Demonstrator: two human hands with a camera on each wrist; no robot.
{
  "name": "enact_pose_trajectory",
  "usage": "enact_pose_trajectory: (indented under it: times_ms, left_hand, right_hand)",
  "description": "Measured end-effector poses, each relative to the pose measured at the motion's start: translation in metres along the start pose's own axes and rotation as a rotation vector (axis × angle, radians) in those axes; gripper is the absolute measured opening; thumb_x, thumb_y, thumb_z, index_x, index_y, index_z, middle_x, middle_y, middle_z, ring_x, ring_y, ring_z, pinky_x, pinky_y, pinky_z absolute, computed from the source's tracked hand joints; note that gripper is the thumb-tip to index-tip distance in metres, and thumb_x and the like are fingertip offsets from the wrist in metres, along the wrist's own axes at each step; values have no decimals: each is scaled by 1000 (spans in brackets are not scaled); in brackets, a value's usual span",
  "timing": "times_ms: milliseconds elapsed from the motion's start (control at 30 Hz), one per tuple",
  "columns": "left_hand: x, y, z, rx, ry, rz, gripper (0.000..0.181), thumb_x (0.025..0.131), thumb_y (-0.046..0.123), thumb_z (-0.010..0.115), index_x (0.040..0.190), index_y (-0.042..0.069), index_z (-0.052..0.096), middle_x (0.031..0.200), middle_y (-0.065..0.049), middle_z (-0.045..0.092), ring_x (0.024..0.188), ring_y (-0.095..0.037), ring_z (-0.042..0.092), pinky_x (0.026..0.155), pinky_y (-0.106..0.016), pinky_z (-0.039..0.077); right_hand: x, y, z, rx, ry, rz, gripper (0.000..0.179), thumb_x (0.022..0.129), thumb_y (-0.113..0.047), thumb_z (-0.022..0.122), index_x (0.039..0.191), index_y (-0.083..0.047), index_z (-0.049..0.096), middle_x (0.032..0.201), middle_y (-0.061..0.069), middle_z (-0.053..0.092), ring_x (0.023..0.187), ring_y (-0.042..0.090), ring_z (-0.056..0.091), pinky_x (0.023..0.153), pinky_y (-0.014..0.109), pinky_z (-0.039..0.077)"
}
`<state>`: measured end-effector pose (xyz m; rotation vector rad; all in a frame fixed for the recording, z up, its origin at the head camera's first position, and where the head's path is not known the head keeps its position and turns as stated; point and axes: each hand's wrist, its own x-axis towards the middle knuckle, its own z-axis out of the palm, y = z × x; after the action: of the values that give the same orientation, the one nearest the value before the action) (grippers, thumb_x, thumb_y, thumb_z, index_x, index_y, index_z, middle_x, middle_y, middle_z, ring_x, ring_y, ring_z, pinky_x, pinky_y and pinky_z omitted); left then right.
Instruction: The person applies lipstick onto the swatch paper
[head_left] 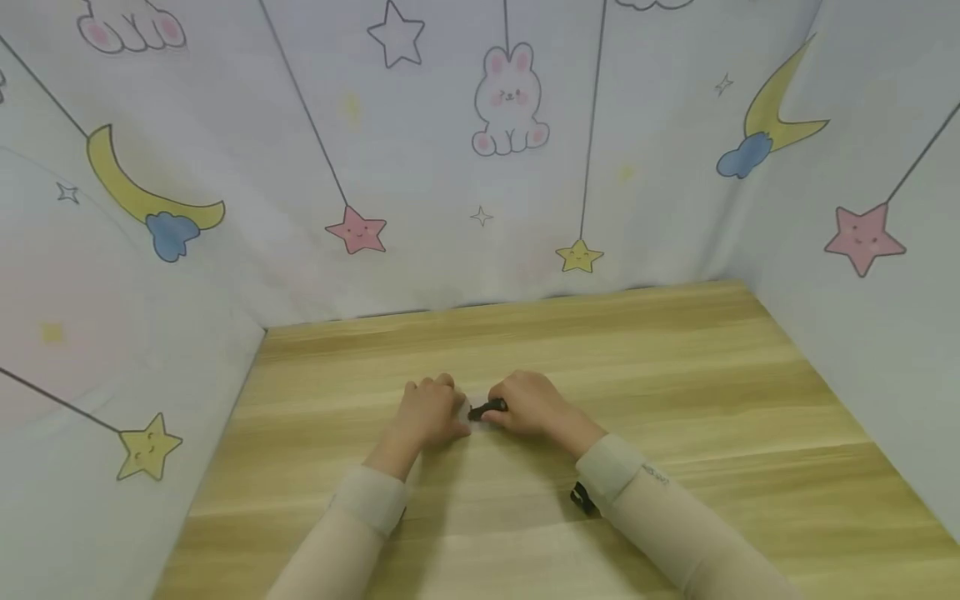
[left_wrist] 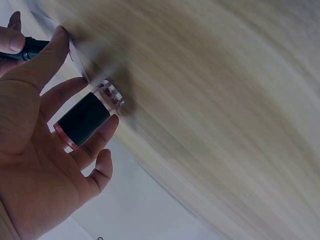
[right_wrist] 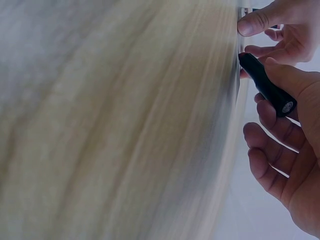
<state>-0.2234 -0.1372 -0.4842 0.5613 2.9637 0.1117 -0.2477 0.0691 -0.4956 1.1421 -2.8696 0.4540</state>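
Note:
My right hand (head_left: 529, 403) pinches a small black cylinder (right_wrist: 267, 85) that looks like a mini flashlight, between thumb and fingers. A round lens-like end faces back toward the palm, while its narrow end points at the left hand. My left hand (head_left: 431, 412) rests on the table with thumb and index finger spread, touching the edge of a pale flat piece (head_left: 477, 414), mostly hidden. Under the left palm, seen in the left wrist view, stands a small bottle-like item (left_wrist: 84, 120) with a dark body, red end and clear ribbed end; fingers lie beside it.
The wood-grain table (head_left: 675, 375) carries both arms. A black object (head_left: 582, 498) lies beside the right sleeve, partly covered. Something dark (head_left: 402, 517) shows slightly by the left sleeve. White curtains (head_left: 450, 167) printed with stars, moons and rabbits enclose the table's back and sides.

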Motion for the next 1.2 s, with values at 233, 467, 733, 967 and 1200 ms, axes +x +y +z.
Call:
enact_pose_trajectory:
  times_ms: [233,467,733,967,1200]
  left_hand:
    - [1,-1,-4,-4,-26,-5,52,81,49,82,122,18,73,125,-6,60,102,-33,58,85,-50,43]
    - [1,0,-7,-5,-18,2,51,81,48,83,120,17,73,122,-6,60,99,-32,59,85,-50,44]
    - [1,-2,-4,-6,-24,6,56,82,49,82,126,16,71,124,-6,60,102,-32,59,86,-50,44]
    - [2,-3,-4,0,-23,6,60,82,50,81,130,15,69,128,-7,60,108,-34,59,87,-51,44]
    - [2,-14,-16,-67,-27,-50,60,90,51,70,137,15,64,137,-10,59,121,-37,55,98,-57,40]
  right_hand:
    - [1,-2,-6,11,-52,3,22,92,-41,75,88,-20,75,74,-10,63,68,11,53,65,31,45]
    - [1,-2,-9,23,-59,-5,22,91,-42,75,85,-21,74,70,-12,59,66,10,52,63,30,44]
    - [-1,-1,-6,82,-41,25,22,92,-43,73,96,-22,76,82,-11,66,74,10,56,70,31,47]
    - [-3,10,-15,173,36,69,22,93,-42,73,94,-20,76,75,-12,63,65,9,53,62,28,44]
    - [-8,15,-23,212,108,93,22,94,-40,72,95,-18,74,74,-11,65,64,6,56,62,29,47]
